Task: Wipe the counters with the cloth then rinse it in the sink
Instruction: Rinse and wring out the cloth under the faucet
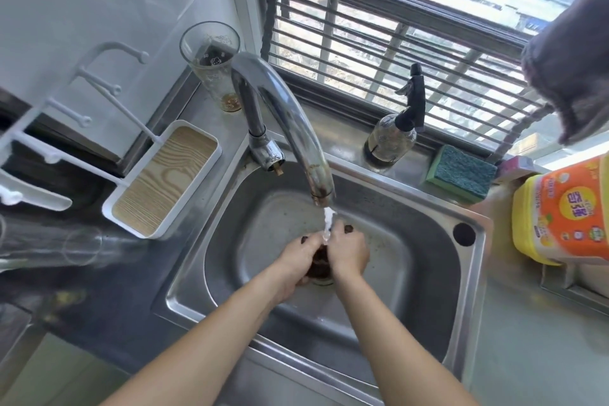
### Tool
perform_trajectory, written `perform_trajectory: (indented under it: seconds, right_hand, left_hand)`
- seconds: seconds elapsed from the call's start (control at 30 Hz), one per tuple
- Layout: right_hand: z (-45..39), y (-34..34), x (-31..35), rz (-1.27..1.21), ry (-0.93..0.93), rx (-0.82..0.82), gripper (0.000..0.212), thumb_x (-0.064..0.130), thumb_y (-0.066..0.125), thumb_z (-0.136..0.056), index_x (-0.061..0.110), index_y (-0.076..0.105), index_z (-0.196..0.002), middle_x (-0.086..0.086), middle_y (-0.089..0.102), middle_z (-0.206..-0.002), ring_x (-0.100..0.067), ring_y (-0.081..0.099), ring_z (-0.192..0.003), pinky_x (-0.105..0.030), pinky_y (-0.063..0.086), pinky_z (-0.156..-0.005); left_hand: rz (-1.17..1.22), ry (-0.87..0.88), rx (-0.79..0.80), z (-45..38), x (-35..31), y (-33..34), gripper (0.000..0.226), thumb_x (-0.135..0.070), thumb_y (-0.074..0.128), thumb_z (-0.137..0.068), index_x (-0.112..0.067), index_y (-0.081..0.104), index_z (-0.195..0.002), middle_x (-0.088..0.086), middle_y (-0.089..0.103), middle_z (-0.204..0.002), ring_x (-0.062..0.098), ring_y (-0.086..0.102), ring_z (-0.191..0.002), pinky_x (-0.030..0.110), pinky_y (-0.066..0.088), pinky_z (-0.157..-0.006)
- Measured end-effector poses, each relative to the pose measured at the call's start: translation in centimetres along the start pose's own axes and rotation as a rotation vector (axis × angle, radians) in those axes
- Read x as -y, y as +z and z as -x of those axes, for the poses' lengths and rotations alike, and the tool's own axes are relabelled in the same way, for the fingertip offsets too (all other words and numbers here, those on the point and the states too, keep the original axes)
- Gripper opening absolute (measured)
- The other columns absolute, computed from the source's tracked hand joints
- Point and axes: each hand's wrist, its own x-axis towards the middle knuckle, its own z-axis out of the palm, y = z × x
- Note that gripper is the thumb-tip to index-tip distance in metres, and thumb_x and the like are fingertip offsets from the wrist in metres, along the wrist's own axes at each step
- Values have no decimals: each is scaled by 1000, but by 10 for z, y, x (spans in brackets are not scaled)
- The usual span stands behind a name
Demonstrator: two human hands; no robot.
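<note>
At the far left we see a white rack [99,82] with hooks, standing on a white tray [164,178] that has a wood-pattern bottom. Behind the tray stands a tall clear glass [212,63], close to the base of the faucet [280,122]. The faucet curves over the steel sink [412,277], and water [328,224] runs from its spout down onto our hands.

In the middle of the sink, our left hand [296,260] and our right hand [347,254] are pressed together, and both are clenched around the dark cloth [319,262]. Only a small part of the cloth shows between the palms, with little dark ends above the fingers. The cloth is under the water stream, over the drain area.

To the right, on the ledge under the window, stands a spray bottle [395,132] with a black head. Beside it lies a green sponge [461,171]. At the right edge there is a yellow detergent jug [560,211] with an orange label, and above it hangs a grey towel [573,76]
</note>
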Motion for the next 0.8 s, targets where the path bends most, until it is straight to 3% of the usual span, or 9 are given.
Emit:
perform_trajectory:
  seconds: [0.1,0.2,0.27,0.33,0.43,0.53,0.57,0.67,0.8]
  right_hand:
    - [-13,-4,-4,-219,51,80,37,37,55,-90,5,69,-80,-17,73,-86,-40,67,-92,-41,49,-78]
    - [-20,-7,-14,-366,1,226,35,41,67,-71,10,71,-87,-11,77,-87,-31,73,-89,-51,58,-88]
    - [-26,-11,-20,-389,16,245,37,40,71,-66,14,70,-93,-11,78,-91,-29,74,-90,-54,59,-90]
    - [-21,-17,-21,-266,10,126,30,37,69,-73,15,67,-92,-9,76,-90,-31,72,-91,-50,58,-89]
    - [19,-7,-26,-83,-191,-19,18,30,64,-94,12,63,-92,-11,73,-91,-35,67,-91,-38,48,-80]
    - [70,14,-27,14,-484,25,25,35,57,-99,17,63,-84,-8,73,-82,-30,66,-79,-35,39,-67]
    - [71,15,-23,53,-488,-6,32,38,55,-99,14,65,-80,-11,73,-81,-33,66,-80,-37,40,-67]
    - [29,10,-5,27,-139,-92,46,44,49,-100,7,73,-86,-21,74,-94,-40,67,-93,-40,45,-74]
    - [10,3,6,-138,-4,-45,33,35,49,-99,10,68,-88,-16,73,-97,-38,64,-99,-37,41,-77]
  left_hand:
    - [38,-75,96,1,1,-12,26,-49,53,-99,-24,58,-104,0,61,-77,10,49,-48,16,33,-40]
    - [36,-143,227,-1,5,-30,36,-43,58,-99,-16,61,-122,11,76,-104,28,69,-72,31,58,-61]
    - [75,-87,141,-6,6,-39,33,-31,58,-100,-13,58,-128,21,73,-116,37,72,-83,41,63,-68]
    - [178,-32,-52,-12,4,-43,28,-29,58,-101,-13,56,-124,25,67,-120,39,70,-84,38,61,-57]
    - [305,-19,-180,-23,-3,-33,47,-56,47,-99,-16,60,-118,19,70,-111,30,67,-80,28,51,-47]
    - [261,-39,-157,-50,11,-27,83,-83,49,-72,-17,67,-119,14,70,-119,29,68,-100,38,60,-79]
    - [234,-34,-138,-42,9,-23,78,-79,54,-69,-15,70,-112,13,71,-113,27,68,-97,35,58,-85]
    - [168,-24,-80,1,0,-4,30,-40,57,-92,-16,69,-78,2,69,-71,14,62,-56,18,46,-50]
    - [125,3,-64,3,0,4,31,-29,54,-98,-16,61,-71,-2,61,-58,12,55,-46,15,40,-43]
